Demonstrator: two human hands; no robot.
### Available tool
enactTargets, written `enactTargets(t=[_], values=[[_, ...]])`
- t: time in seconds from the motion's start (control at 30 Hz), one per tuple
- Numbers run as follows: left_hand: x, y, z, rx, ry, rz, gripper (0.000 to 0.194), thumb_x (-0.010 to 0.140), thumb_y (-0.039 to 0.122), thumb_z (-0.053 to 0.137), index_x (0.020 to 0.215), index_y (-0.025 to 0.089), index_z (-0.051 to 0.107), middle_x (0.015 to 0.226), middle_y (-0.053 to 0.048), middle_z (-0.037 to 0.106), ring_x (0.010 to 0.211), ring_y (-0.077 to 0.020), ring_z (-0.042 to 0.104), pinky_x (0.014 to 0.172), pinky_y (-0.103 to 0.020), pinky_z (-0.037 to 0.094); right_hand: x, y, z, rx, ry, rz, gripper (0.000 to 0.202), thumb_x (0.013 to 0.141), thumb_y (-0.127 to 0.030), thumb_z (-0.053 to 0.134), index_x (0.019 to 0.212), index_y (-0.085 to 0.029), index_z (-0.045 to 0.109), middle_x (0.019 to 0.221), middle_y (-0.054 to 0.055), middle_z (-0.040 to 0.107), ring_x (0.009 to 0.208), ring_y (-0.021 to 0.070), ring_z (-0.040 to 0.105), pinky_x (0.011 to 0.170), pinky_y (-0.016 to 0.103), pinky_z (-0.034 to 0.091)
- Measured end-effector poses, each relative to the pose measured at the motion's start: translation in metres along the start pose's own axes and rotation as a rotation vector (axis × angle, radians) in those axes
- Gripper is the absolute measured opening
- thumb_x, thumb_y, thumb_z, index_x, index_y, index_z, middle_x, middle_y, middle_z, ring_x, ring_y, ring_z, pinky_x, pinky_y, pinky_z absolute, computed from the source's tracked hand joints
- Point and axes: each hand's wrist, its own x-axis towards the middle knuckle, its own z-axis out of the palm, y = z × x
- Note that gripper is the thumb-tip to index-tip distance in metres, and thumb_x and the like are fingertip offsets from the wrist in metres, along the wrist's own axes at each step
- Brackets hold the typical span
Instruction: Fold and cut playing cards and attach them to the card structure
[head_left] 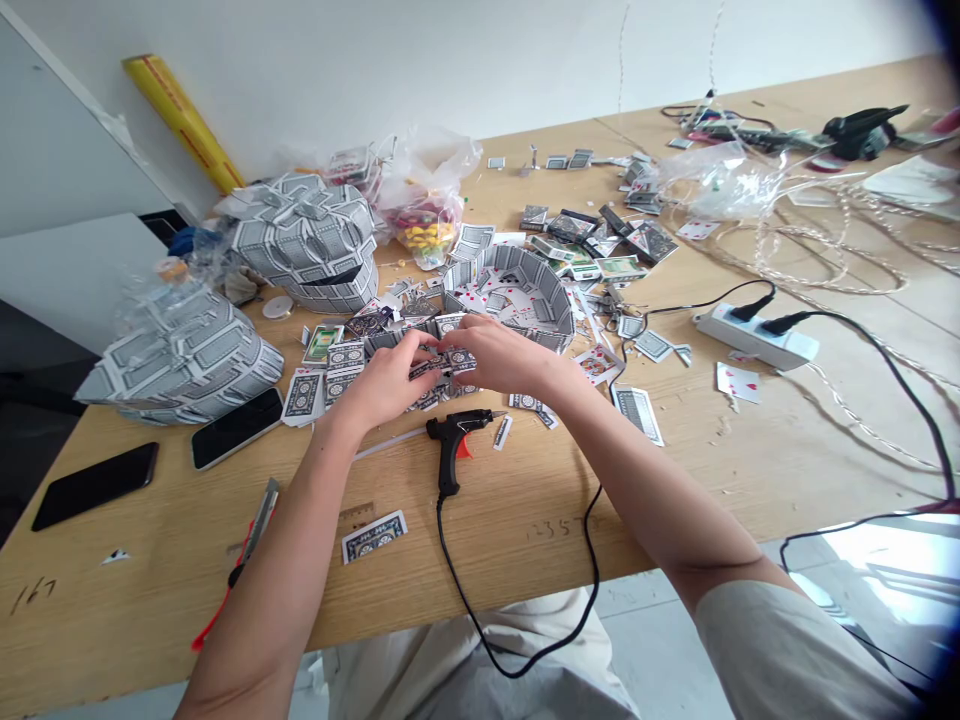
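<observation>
My left hand (391, 380) and my right hand (491, 355) meet at a small structure of folded playing cards (457, 360), fingers curled on it from both sides. The right fingertips rest on its top, and the left thumb and fingers pinch its left part. Just in front of the hands lies a black hot glue gun (450, 445) with an orange trigger. Behind them stands a round ring-shaped wall of folded cards (551, 290) with loose cards inside. A stack of cards (304, 395) lies left of my left hand.
Two domed card models (307, 235) (187, 360) stand at the left, near two phones (236, 428) (96, 485). A red-handled cutter (244, 550) lies by my left forearm. A white power strip (757, 337), cables, card boxes (592, 235) and plastic bags (427, 200) lie farther back.
</observation>
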Motion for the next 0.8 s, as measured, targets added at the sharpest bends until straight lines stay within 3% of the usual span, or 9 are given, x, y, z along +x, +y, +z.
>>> enactTargets(t=[0.27, 0.47, 0.63, 0.8], values=[[0.0, 0.003, -0.004, -0.032, -0.01, 0.05, 0.036, 0.101, 0.037, 0.076, 0.134, 0.028, 0.064, 0.137, -0.007, 0.079, 0.128, -0.028, 0.075, 0.109, -0.044, 0.058, 0.0, -0.003, -0.01, 0.024, -0.038, 0.019, 0.034, 0.096, -0.018, 0.08, 0.13, -0.014, 0.078, 0.117, 0.015, 0.073, 0.109, 0.0284, 0.067, 0.096, 0.038, 0.048], [-0.003, -0.006, -0.024, 0.031, -0.052, -0.03, 0.064, 0.079, 0.04, 0.097, 0.134, 0.026, 0.067, 0.129, -0.007, 0.079, 0.122, -0.0311, 0.074, 0.108, -0.046, 0.057, -0.003, 0.001, -0.01, 0.07, -0.007, 0.032, 0.033, 0.096, -0.02, 0.079, 0.129, -0.017, 0.076, 0.121, 0.015, 0.071, 0.11, 0.0285, 0.066, 0.096, 0.037, 0.048], [-0.006, 0.003, -0.027, 0.076, -0.019, 0.019, 0.037, 0.089, 0.035, 0.088, 0.122, 0.026, 0.075, 0.124, -0.004, 0.082, 0.118, -0.028, 0.075, 0.104, -0.041, 0.057, -0.005, 0.004, -0.013, 0.084, -0.01, 0.049, 0.032, 0.098, -0.025, 0.077, 0.129, -0.019, 0.075, 0.123, 0.013, 0.072, 0.107, 0.0271, 0.065, 0.094, 0.036, 0.047], [-0.006, 0.011, -0.023, 0.107, 0.068, 0.098, 0.035, 0.095, 0.036, 0.082, 0.128, 0.025, 0.079, 0.131, -0.006, 0.082, 0.119, -0.0278, 0.076, 0.106, -0.041, 0.058, -0.007, 0.007, -0.018, 0.082, -0.001, 0.04, 0.035, 0.096, -0.026, 0.077, 0.13, -0.02, 0.074, 0.121, 0.012, 0.073, 0.105, 0.0267, 0.066, 0.094, 0.038, 0.048]])
